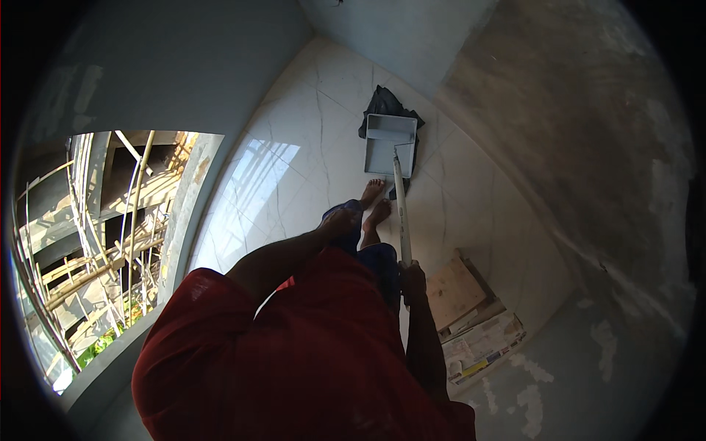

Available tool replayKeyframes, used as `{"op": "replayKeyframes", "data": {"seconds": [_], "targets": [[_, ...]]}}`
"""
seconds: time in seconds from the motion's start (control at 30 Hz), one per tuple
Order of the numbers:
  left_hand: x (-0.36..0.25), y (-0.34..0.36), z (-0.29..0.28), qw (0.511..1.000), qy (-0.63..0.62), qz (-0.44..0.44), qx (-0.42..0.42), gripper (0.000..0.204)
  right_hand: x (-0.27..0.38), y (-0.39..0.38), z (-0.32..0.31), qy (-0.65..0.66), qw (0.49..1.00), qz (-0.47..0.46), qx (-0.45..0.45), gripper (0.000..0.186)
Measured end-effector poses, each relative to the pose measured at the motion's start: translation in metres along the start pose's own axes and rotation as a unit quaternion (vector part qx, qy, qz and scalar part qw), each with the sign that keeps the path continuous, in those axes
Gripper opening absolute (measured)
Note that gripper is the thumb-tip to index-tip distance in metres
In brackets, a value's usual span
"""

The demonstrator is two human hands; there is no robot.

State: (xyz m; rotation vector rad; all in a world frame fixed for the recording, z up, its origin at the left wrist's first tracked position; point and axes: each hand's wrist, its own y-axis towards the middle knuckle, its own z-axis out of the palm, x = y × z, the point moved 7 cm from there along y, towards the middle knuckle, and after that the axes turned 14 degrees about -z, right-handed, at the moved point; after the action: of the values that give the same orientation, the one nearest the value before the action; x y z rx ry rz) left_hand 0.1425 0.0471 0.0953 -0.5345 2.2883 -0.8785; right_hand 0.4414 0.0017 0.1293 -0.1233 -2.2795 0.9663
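Note:
My right hand [413, 283] is closed around the lower part of a long pale pole [402, 213]. The pole runs away from me to a thin wire roller frame [398, 149] over the paint tray [379, 158]. The roller itself cannot be made out. The rectangular tray is grey-white, and beneath it lies a crumpled black plastic sheet [382, 99]. My left hand [340, 222] is by my left knee, against the blue trousers; its fingers are too dark to read. My bare feet [376, 209] stand just short of the tray.
A wooden board [454, 290] and a stack of flat, paint-marked material [482, 345] lie on the floor to the right. A patchy wall [588, 132] rises on the right, a grey wall [184, 66] on the left. Through the window opening [110, 242] bamboo scaffolding shows. The floor [294, 125] is glossy white tile.

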Motion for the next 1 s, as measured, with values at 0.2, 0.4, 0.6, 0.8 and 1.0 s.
{"op": "replayKeyframes", "data": {"seconds": [0.2, 0.4, 0.6, 0.8, 1.0], "targets": [[-0.068, 0.021, 0.123, 0.969, 0.003, -0.010, 0.247, 0.049, 0.018, -0.061, 0.008, -0.039, 0.999, -0.003, 0.001, 0.044], [-0.081, -0.006, 0.188, 0.835, -0.307, -0.340, 0.305, 0.048, 0.021, -0.073, 0.007, 0.018, 0.995, 0.093, 0.025, 0.037], [-0.047, 0.017, 0.261, 0.911, -0.140, -0.115, 0.371, 0.067, 0.042, -0.062, 0.001, -0.050, 0.993, 0.076, 0.076, 0.033], [-0.050, 0.036, 0.204, 0.962, -0.081, -0.121, 0.230, 0.030, 0.064, -0.038, 0.003, -0.001, 0.982, 0.148, 0.115, 0.038], [-0.065, 0.084, 0.189, 0.975, -0.073, -0.053, 0.204, 0.039, 0.077, 0.005, -0.007, 0.006, 0.986, 0.137, 0.092, 0.039]]}}
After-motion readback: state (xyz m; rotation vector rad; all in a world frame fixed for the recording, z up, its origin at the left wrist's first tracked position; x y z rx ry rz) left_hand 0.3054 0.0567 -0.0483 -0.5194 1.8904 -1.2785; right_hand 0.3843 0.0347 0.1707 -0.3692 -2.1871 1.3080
